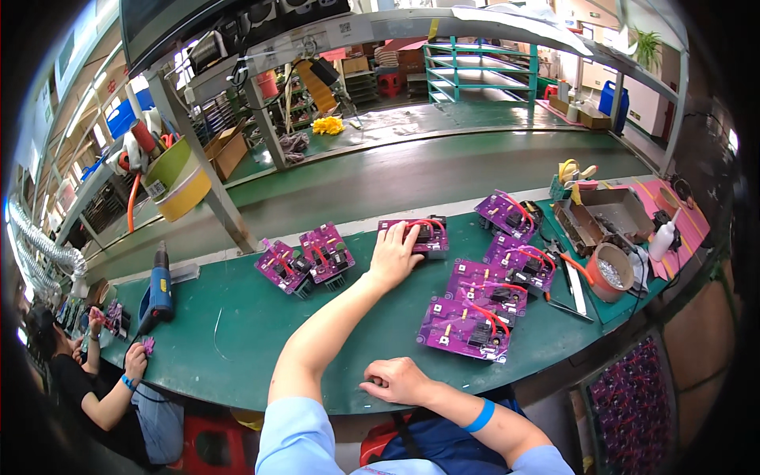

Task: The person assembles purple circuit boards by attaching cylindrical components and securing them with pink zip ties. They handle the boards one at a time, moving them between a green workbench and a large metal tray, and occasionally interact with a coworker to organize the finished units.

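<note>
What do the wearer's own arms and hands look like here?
Short pale-blue fabric sleeves cover the upper arms. The ungloved left hand shows no wristband; a plain bright-blue band circles the forearm near the ungloved right hand.

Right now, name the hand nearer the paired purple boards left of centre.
Left. Left hand: right of the paired boards, touching another board. Right hand: farther, toward the bench's near edge.

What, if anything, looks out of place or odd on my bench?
I see no obvious spill or damage. A thin pale curved line on the green bench, right of the blue heat gun, looks odd: scratch or stray strand, I can't tell. The purple boards beyond your right hand sit crowded, at uneven angles.
</note>
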Available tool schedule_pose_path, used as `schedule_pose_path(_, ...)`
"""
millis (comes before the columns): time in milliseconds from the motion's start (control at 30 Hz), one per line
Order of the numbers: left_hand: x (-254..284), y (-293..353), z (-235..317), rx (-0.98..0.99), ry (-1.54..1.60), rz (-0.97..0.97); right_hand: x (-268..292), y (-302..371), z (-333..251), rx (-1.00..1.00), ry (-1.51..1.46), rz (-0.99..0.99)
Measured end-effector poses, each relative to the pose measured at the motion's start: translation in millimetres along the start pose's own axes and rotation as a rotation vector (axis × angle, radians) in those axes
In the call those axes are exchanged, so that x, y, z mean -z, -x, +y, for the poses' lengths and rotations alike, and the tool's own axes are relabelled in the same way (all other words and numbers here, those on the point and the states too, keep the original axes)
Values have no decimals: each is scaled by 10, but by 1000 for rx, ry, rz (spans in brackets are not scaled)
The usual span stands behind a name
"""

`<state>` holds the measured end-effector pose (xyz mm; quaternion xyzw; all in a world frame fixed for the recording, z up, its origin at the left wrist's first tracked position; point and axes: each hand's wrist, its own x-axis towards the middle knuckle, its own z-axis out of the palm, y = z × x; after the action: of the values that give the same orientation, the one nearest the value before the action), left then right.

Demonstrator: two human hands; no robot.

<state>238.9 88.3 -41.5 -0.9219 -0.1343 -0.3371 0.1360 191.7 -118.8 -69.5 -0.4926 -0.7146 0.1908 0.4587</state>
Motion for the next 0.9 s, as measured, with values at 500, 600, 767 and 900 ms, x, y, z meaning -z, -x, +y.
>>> schedule_pose_path(500,1310,608,-562,695,617,-20,60,22,-7,-4,48,31)
schedule_pose_path(600,1163,584,-716,616,384,38,39,8,-38,-29,-7,58)
schedule_pose_path(767,1403,594,-571,528,407,-63,76,-3,-54,55,60,369)
schedule_pose_path(900,1671,684,-150,370,391,6,93,27,-65,132,148,553)
